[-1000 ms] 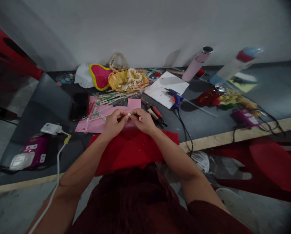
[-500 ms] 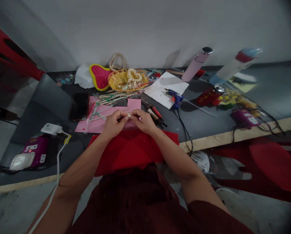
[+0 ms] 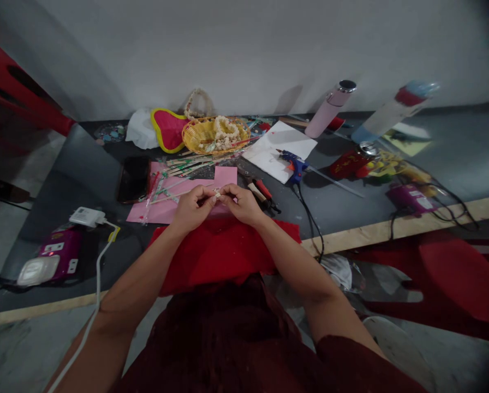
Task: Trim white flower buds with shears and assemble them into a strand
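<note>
My left hand (image 3: 193,208) and my right hand (image 3: 241,203) meet fingertip to fingertip, each pinching a small cream-coloured beaded piece (image 3: 217,194). Its exact kind is too small to make out, and the fingers cover part of it. Both hands are above pink paper (image 3: 225,174), just beyond a red cloth (image 3: 220,251) at the table's front edge. Pliers with red and pale handles (image 3: 261,192) lie right of my right hand. Behind my hands, a yellow wicker basket (image 3: 193,143) holds strings of similar cream pieces.
A blue glue gun (image 3: 297,166) rests by white foam sheet (image 3: 269,153), its cord trailing over the front edge. A phone (image 3: 133,180) and purple power strip (image 3: 60,254) are left. A pink flask (image 3: 326,114), red can (image 3: 353,161) and plastic bottle (image 3: 386,117) stand right.
Almost nothing differs. Both hands hold the same place and grip, with only a slight shift of the fingers around the small cream piece.
</note>
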The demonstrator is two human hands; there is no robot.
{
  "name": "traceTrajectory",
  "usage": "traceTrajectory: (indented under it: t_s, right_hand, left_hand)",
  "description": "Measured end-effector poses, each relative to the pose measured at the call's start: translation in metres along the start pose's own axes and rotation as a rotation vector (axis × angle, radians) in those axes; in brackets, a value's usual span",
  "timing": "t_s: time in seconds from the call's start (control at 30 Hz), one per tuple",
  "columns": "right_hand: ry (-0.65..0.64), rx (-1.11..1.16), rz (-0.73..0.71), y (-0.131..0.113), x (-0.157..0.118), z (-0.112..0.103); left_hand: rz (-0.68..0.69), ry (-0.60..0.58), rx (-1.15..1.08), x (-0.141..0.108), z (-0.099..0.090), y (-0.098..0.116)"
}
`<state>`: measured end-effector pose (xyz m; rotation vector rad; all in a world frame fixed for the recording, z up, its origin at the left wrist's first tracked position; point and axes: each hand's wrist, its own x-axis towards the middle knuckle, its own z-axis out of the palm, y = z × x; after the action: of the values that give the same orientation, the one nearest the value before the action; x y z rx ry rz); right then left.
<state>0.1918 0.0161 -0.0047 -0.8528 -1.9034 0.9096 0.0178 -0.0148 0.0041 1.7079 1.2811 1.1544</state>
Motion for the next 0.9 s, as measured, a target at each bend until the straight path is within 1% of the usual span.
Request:
traceTrajectory:
  t_s: [0.37,0.67,0.9]
  right_hand:
    - [-0.013,0.016,0.005,-0.0016,-0.0005,-0.0004]
    - [-0.007,0.037,-0.015,-0.0015,-0.0012,-0.0003]
    - [-0.015,0.047,-0.016,-0.0028,-0.0010,-0.0004]
  left_hand:
    - [0.000,-0.013,-0.014,0.0008,-0.0012,0.0045]
    - [0.000,-0.018,-0.029,0.0005,-0.0013,0.0039]
    - [0.003,-0.017,0.007,-0.0001,-0.0017,0.0053]
